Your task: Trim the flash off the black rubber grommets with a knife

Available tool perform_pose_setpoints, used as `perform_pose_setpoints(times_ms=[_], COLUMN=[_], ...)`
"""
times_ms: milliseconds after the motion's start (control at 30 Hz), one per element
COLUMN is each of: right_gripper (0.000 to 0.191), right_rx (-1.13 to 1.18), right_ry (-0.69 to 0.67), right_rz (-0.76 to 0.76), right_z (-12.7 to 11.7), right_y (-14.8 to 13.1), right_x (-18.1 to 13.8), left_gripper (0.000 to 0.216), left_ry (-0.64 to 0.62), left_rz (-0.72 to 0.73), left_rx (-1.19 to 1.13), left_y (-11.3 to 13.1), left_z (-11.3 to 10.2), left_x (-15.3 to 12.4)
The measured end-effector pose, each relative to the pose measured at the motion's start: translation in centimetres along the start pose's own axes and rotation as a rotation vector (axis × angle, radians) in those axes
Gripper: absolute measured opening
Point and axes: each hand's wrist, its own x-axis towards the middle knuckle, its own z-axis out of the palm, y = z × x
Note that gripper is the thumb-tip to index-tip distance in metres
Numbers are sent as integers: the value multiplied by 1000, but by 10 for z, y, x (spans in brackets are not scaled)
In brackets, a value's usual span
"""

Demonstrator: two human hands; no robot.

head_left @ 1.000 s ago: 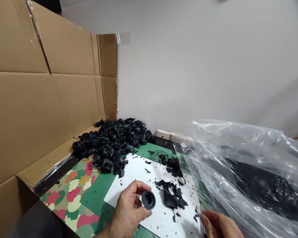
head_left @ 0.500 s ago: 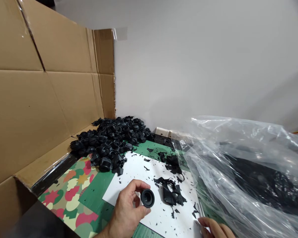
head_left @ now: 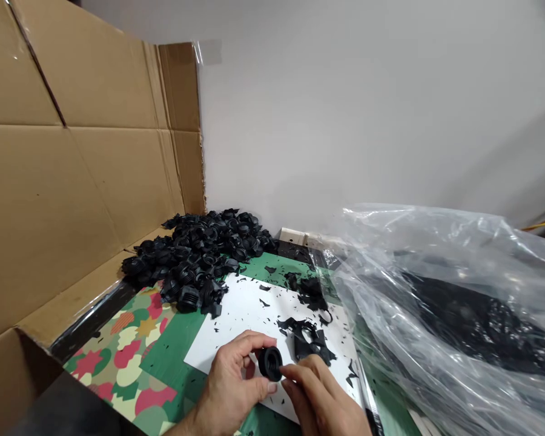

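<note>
My left hand (head_left: 234,384) grips a round, hollow black rubber bellows (head_left: 269,363) between thumb and fingers, its open end facing me and ridges showing inside. From the right, my right hand (head_left: 322,396) reaches in, thumb and forefinger closed at the right rim of the bellows. Any scrap between those fingertips is too small to make out. Below both hands lies a white sheet (head_left: 249,303) strewn with black scraps. Torn black rubber pieces (head_left: 309,342) rest on it just beyond my right hand.
A heap of ribbed black rubber parts (head_left: 195,260) is at the back left, against a tall cardboard wall (head_left: 95,175). A clear plastic bag (head_left: 390,315) with black contents bulges on the right. Patterned paper (head_left: 127,357) covers the front left of the green mat (head_left: 172,339).
My right hand has come from the lower right edge to the bellows and closed its fingertips at the rim. The bellows has turned slightly in my left hand. The view has shifted a little.
</note>
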Motion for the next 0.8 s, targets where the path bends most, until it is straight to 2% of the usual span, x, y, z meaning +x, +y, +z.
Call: perform_pose_setpoints(times_ms=[167, 300, 367, 500, 567, 667, 733, 800], right_gripper=[36, 32, 28, 26, 27, 22, 18, 23], right_rx=[-93, -178, -210, -311, -391, -454, -334, -115], right_ry=[-196, -299, -269, -36, 11, -33, -43, -74], right_rz=[-95, -202, -244, -269, -238, -80, 68, 190], right_z=[-15, -28, -23, -4, -4, -19, -31, -37], right_y=[-3, -8, -9, -7, -3, 4, 6, 6], right_x=[12, 23, 26, 22, 20, 18, 17, 16], left_gripper=[47, 45, 37, 28, 27, 29, 32, 33], left_ry=[-28, -27, -52, -90, -95, -77, -59, -60], left_rz=[8, -114, -159, -113, -120, -165, -181, -177], left_rx=[4, 12, 21, -8, -56, -133, -151, -160], left_y=[4, 6, 7, 8, 8, 7, 6, 4], left_z=[1, 1, 1, 1, 2, 2, 1, 1], left_x=[-1, -1, -2, -4, -4, -2, 0, 2])
